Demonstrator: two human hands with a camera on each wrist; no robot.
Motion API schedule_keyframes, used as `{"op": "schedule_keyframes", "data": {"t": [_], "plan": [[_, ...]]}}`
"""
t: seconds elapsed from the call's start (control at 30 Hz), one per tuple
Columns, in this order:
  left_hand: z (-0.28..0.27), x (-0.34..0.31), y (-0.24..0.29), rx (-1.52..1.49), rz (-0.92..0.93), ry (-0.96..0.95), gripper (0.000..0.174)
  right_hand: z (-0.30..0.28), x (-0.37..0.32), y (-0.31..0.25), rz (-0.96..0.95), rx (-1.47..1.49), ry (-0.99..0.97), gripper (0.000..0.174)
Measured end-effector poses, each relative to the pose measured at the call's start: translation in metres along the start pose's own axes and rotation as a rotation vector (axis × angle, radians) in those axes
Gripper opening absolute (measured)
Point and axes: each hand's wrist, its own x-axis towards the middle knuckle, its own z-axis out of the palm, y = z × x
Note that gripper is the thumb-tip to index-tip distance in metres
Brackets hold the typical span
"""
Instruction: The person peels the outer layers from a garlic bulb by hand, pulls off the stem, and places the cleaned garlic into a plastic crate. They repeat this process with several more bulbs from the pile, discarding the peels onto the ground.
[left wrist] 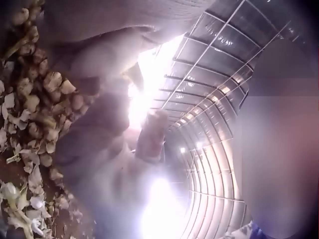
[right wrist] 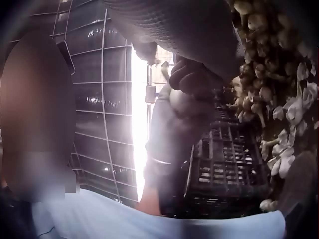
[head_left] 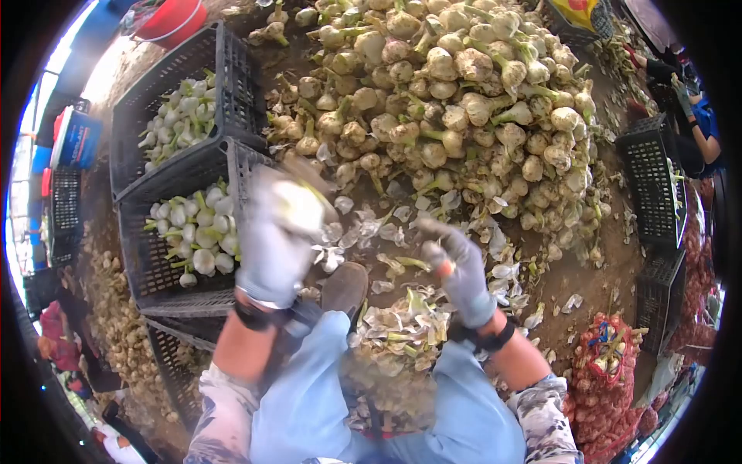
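My left hand (head_left: 274, 251), in a pale glove and blurred by motion, holds a white garlic bulb (head_left: 300, 207) beside the crates. In the right wrist view the bulb (right wrist: 182, 102) shows in the fingers with a green stem (right wrist: 165, 69) rising from it. My gloved right hand (head_left: 464, 282) hovers over peelings on the other side, thumb and forefinger apart. A small orange-red patch (head_left: 444, 268) shows by its thumb; I cannot tell what it is. The left wrist view shows the right hand (left wrist: 119, 164) blurred against bright light. Ahead lies a big heap of unpeeled garlic (head_left: 464, 100).
Two black crates (head_left: 232, 85) at left hold cleaned white bulbs (head_left: 202, 232). Papery skins (head_left: 402, 329) pile up between my legs, near a shoe (head_left: 344, 288). A red net sack (head_left: 607, 387) of garlic stands at right. More black crates (head_left: 653, 182) and another person's arm (head_left: 703, 139) are beyond.
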Motion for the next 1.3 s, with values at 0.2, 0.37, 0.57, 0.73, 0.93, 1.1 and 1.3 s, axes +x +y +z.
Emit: {"op": "schedule_keyframes", "data": {"t": [0.2,0.37,0.57,0.73,0.93,1.1,1.3], "plan": [[0.004,0.032,0.079,-0.167,0.37,-0.065,0.05,-0.032,0.105,0.08,0.034,-1.377,0.058,0.053],[0.006,-0.007,-0.028,0.251,0.085,-0.172,0.02,-0.046,0.142,0.105,0.184,-1.599,-0.035,0.05],[-0.025,-0.012,-0.087,0.575,-0.12,-0.239,0.037,-0.052,0.081,0.099,-0.396,-0.826,0.356,0.024],[-0.008,-0.037,-0.112,0.688,-0.022,-0.545,0.085,0.006,0.006,0.034,-0.019,0.241,0.099,0.022],[-0.002,-0.045,-0.117,0.905,0.17,-0.518,0.076,0.003,-0.01,0.014,0.218,0.775,-0.004,0.038],[0.024,-0.052,-0.107,1.198,0.681,-0.582,0.072,0.006,-0.019,0.007,0.244,0.623,0.084,0.039],[0.024,-0.058,-0.109,1.05,0.44,-0.556,0.067,-0.004,-0.023,0.003,0.262,0.689,0.044,0.033]]}}
